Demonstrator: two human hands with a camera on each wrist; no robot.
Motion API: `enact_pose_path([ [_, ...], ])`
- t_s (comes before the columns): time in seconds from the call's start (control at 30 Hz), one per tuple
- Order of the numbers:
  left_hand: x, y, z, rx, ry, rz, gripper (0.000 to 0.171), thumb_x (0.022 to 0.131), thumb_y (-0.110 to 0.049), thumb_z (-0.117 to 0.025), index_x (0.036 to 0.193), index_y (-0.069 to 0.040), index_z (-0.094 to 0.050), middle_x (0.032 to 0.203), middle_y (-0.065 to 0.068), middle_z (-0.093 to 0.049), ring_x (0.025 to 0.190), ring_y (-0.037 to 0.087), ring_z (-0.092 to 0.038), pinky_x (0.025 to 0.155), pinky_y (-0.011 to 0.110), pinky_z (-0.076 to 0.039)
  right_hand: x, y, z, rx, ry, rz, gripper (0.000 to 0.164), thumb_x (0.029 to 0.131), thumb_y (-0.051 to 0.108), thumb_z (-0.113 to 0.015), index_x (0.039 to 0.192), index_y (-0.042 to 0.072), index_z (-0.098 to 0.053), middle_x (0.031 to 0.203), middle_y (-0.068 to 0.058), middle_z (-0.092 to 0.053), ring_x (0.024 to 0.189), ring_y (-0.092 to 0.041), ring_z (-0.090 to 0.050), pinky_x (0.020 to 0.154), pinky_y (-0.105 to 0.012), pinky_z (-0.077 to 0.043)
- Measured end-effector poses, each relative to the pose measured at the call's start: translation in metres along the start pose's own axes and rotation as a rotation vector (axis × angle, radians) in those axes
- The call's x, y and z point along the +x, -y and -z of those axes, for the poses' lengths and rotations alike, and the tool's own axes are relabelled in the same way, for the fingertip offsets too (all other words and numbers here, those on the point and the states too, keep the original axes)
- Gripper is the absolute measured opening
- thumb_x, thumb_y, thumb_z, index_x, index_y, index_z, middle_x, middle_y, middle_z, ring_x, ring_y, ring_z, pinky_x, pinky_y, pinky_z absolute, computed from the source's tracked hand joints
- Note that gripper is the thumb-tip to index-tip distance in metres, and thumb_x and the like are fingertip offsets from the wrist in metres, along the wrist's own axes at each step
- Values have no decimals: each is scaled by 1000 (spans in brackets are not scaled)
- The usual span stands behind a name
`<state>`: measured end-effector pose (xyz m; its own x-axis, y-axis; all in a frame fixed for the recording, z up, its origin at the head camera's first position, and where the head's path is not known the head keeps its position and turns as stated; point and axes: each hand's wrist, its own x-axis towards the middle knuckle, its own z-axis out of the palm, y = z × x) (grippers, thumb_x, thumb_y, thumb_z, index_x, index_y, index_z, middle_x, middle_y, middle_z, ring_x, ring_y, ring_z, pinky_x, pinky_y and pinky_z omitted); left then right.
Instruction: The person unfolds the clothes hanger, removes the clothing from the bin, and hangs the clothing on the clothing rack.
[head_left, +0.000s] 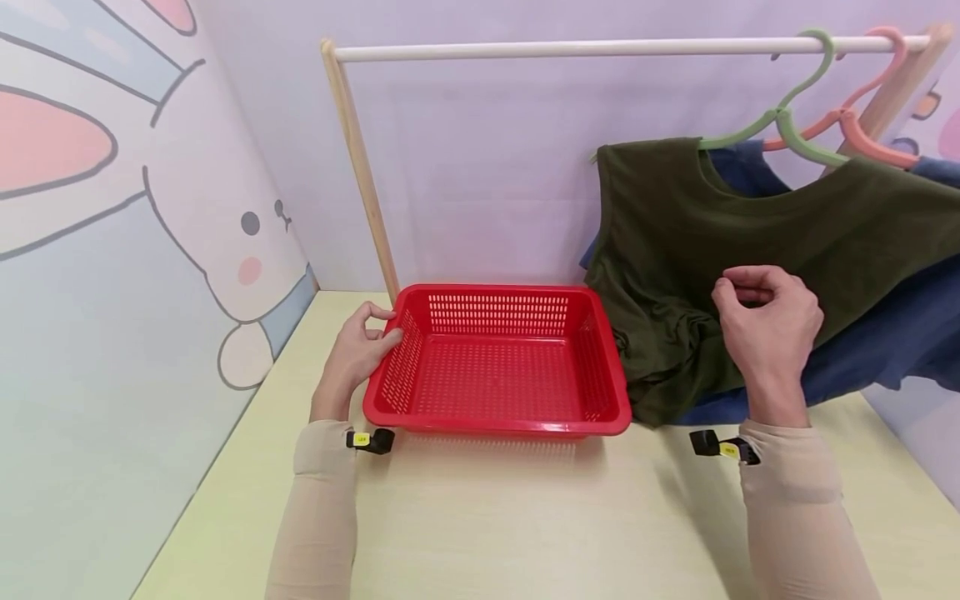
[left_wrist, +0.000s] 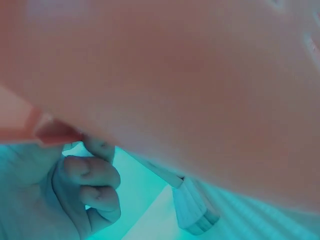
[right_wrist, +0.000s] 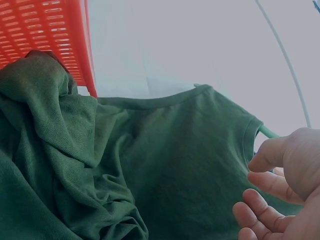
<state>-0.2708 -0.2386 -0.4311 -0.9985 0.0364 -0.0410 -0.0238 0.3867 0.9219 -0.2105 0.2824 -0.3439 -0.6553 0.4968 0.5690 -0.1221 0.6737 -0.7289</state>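
Observation:
A red plastic basket (head_left: pixel 495 427) with slotted walls stands on the table, and nothing lies in it. My left hand (head_left: pixel 356 354) pinches its left rim, thumb on the inner side; in the left wrist view the curled fingers (left_wrist: pixel 100 172) show below the basket's blurred wall. On the right, a dark green sleeveless shirt (head_left: pixel 720 242) hangs on a green hanger (head_left: pixel 806 146), its lower part bunched beside the basket. In front of the shirt is my right hand (head_left: pixel 776 321), fingers loosely bent and holding nothing. The right wrist view shows its thumb and fingertips apart.
A white rod (head_left: pixel 562 50) on wooden posts (head_left: pixel 363 175) spans the back. Behind the green shirt, a blue garment (head_left: pixel 892 333) hangs on a pink hanger (head_left: pixel 862 125). A wall with a cartoon rabbit (head_left: pixel 217 208) bounds the pale table (head_left: pixel 480 525) at left.

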Motion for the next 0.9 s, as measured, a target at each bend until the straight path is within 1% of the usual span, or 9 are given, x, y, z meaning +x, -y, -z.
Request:
enact_pose_path([
  [0.17, -5, -3, 6, 121, 11, -35, 45, 110, -37, -72, 146, -16, -55, 114, 18, -80, 90, 28, -81, 86, 37, -68, -1, 1, -1, 0, 15, -11, 29, 99, 33, -77, 112, 9, -86, 83, 36, -60, 96, 12, -57, 94, -22, -37],
  [0.27, -8, -10, 13, 193, 18, -76, 52, 110, -44, -70, 154, -17, -57, 125, 20, -77, 104, 33, -79, 93, 47, -67, -2, 3, -1, -8, 41, -7, 31, 100, 35, -77, 116, 10, -85, 89, 30, -64, 98, 11, -57, 94, -20, -38],
  [0.37, -13, -20, 20, 259, 15, -115, 69, 109, -52, -69, 168, -23, -48, 153, 22, -62, 132, 42, -68, 101, 60, -63, -3, 5, -2, -35, 106, 7, 39, 101, 37, -76, 131, 13, -80, 113, 13, -68, 109, -1, -60, 96, -22, -39],
  [0.47, -20, -33, 23, 301, -8, -151, 90, 103, -59, -72, 177, -34, -28, 173, 21, -37, 152, 46, -48, 104, 68, -59, -5, 7, -3, -50, 204, 29, 59, 103, 40, -75, 156, 18, -64, 150, -10, -53, 137, -23, -52, 115, -36, -42],
  [0.53, -25, -42, 23, 334, -43, -193, 103, 98, -63, -76, 179, -40, -18, 179, 19, -24, 160, 46, -36, 107, 71, -56, -6, 7, -3, -47, 261, 52, 75, 102, 42, -75, 169, 23, -48, 167, -18, -34, 153, -35, -37, 128, -55, -33],
  [0.6, -30, -52, 21, 358, -91, -235, 111, 93, -64, -80, 179, -44, -13, 182, 16, -15, 164, 44, -26, 109, 74, -53, -7, 8, -3, -33, 296, 71, 88, 101, 45, -76, 176, 31, -33, 177, -16, -15, 164, -37, -17, 131, -73, -24],
  [0.63, -32, -56, 20, 368, -115, -262, 114, 91, -65, -82, 179, -44, -12, 184, 14, -11, 166, 43, -22, 110, 75, -52, -8, 8, -4, -27, 304, 85, 94, 100, 46, -77, 177, 34, -26, 181, -13, -7, 167, -36, -8, 131, -77, -17],
  [0.8, -38, -74, 8, 391, -212, -387, 121, 86, -63, -87, 178, -47, -10, 186, 3, 8, 171, 33, -2, 113, 81, -45, -10, 10, -9, -34, 303, 154, 114, 94, 54, -80, 179, 43, -6, 184, -2, 19, 168, -28, 23, 125, -77, 22],
  [0.9, -38, -77, 1, 427, -256, -420, 127, 82, -65, -89, 178, -50, -6, 186, -1, 16, 171, 31, 7, 112, 82, -44, -11, 13, -10, -58, 300, 160, 121, 90, 58, -81, 178, 43, 1, 183, 0, 27, 167, -28, 32, 117, -75, 34],
])
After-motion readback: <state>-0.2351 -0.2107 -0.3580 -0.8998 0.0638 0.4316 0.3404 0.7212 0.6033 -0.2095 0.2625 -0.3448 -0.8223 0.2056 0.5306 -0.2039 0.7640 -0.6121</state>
